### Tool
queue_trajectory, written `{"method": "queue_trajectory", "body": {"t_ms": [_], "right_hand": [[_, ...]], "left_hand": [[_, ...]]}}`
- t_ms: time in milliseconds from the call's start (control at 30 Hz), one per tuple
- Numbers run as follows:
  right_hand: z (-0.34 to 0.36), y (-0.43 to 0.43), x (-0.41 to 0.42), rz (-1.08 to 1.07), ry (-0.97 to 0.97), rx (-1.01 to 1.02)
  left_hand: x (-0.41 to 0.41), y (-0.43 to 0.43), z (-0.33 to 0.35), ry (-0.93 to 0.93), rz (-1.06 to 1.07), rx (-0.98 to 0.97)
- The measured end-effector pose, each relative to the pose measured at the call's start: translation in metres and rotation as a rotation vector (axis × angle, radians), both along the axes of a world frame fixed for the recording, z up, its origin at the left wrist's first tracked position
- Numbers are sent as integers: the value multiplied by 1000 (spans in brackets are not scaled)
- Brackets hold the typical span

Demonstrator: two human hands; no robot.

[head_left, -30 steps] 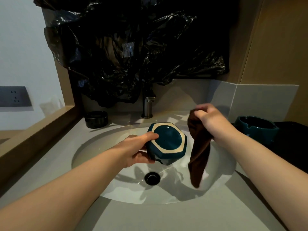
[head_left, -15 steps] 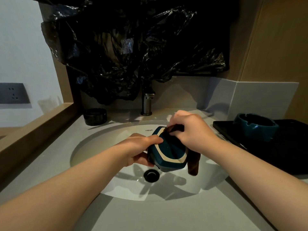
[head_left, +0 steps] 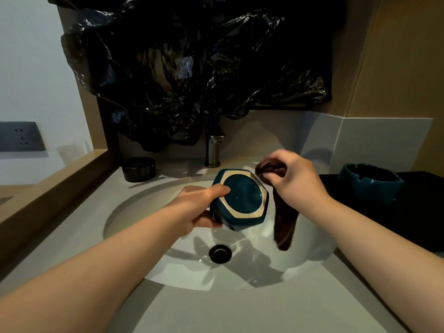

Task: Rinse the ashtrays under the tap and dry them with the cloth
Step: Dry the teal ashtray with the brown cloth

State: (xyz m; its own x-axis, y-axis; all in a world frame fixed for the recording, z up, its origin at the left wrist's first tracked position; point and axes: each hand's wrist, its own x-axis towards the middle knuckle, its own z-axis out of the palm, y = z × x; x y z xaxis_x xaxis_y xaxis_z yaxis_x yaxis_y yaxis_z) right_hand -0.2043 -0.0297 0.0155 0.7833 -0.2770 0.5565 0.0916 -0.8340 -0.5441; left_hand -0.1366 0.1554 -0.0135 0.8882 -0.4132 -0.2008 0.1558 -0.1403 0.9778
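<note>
My left hand (head_left: 200, 207) grips a teal hexagonal ashtray (head_left: 242, 198) above the white sink basin (head_left: 134, 212), its underside with the beige ring turned toward me. My right hand (head_left: 294, 179) is just right of it, closed on a dark brown cloth (head_left: 284, 224) that hangs down over the basin. The cloth's top bunch lies close to the ashtray's upper right edge. A second teal ashtray (head_left: 370, 186) stands upright on a black tray (head_left: 408, 212) at the right. The metal tap (head_left: 213, 150) rises behind the basin; no running water shows.
A black round ashtray (head_left: 138, 168) sits on the counter at the back left. Crumpled black plastic (head_left: 192, 68) covers the wall above the tap. The black drain (head_left: 219, 253) lies in the wet basin. A wooden ledge (head_left: 48, 191) borders the left side, with a wall socket (head_left: 20, 137) beyond.
Half a second ago my right hand pressed the cloth onto the ashtray's underside; now it has pulled back to the right, with the cloth hanging free. My left hand still holds the ashtray.
</note>
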Motion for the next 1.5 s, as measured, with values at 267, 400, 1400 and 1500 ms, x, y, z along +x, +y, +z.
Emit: {"method": "queue_trajectory", "body": {"t_ms": [267,400,1400,1500], "right_hand": [[-5,33,-3,-27,-1,-159],[-7,32,-1,102,108,-193],[-3,22,-1,42,63,-372],[-6,26,3,102,-55,-307]], "left_hand": [[0,-6,-5,-24,26,16],[4,-5,-6,-38,116,-3],[1,-5,-6,-106,29,-1],[2,-5,-6,-103,2,4]]}}
